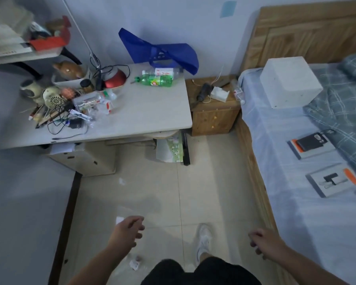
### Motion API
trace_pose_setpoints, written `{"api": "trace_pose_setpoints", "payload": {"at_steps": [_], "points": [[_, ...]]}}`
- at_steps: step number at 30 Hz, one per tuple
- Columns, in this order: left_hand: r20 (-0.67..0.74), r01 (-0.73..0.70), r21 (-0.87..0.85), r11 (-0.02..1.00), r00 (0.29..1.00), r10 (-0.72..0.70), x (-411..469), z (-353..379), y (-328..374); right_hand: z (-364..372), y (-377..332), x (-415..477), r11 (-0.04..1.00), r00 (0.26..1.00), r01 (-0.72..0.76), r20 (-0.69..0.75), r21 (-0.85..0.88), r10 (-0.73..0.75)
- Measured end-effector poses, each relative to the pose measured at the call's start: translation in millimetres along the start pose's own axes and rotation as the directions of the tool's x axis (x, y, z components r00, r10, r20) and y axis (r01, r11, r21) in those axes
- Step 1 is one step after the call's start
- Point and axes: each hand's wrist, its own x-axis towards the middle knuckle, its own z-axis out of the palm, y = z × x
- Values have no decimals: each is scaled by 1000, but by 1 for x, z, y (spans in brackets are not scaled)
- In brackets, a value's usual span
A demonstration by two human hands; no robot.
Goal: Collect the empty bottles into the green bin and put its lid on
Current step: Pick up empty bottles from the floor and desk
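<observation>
Two empty bottles lie on their sides at the far right of the white desk: a green bottle in front and a clear bottle with a red-and-white label behind it. A small clear bottle rests at the right edge of the wooden nightstand. More clear plastic bottles lie among the clutter on the desk's left. My left hand and my right hand hang low over the floor, fingers loosely apart, holding nothing. No green bin or lid is in view.
A blue fabric bag leans on the wall behind the desk. A bed with a white box and small cases fills the right side. Scraps of litter lie on the tiled floor near my foot.
</observation>
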Motion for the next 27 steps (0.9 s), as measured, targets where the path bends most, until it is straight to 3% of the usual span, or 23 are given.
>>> {"api": "trace_pose_setpoints", "payload": {"at_steps": [5, 11, 16, 22, 27], "points": [[-20, 74, -79, 994, 997, -76, 23, -14, 21, -51, -135, 60, 976, 983, 182, 2, -120, -183], [-98, 185, -183, 966, 974, -205, 84, -44, 27, -66, -309, 116, 939, 941, 336, -2, -78, -337], [-82, 226, -198, 954, 966, -246, 172, -83, 48, -54, -411, 161, 922, 925, 379, 7, -71, -380], [-75, 82, -40, 996, 994, -85, 266, -166, 133, -28, -488, 196, 950, 959, 284, 29, -127, -283], [-221, -118, 262, 958, 959, 179, 317, -231, 215, -22, -569, 216, 896, 929, 366, 34, -253, -370]]}}
